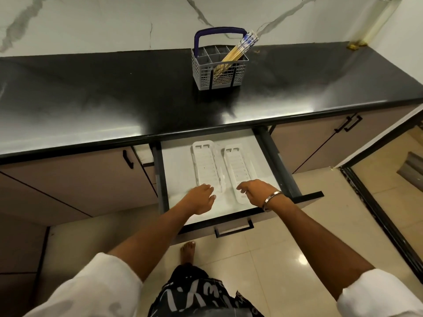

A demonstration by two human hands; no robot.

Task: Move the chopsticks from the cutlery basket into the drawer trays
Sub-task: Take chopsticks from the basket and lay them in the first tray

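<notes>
Black counter (pixel 91 99) carries basket (pixel 218 67) with chopsticks (pixel 238 50) near its back edge; left hand (pixel 201 199) and right hand (pixel 256 191) hover relaxed, holding nothing, over the drawer trays (pixel 219 163).

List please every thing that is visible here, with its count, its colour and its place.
cutlery basket: one, grey with blue handle, on the countertop
chopsticks: a bundle, wooden with blue-white tops, leaning in the basket
countertop: one, black
drawer: one, open, pale inside
trays: two, white, side by side in the drawer
bracelet: one, silver, right wrist
left hand: over the drawer, holding nothing
right hand: over the right tray, holding nothing
</notes>
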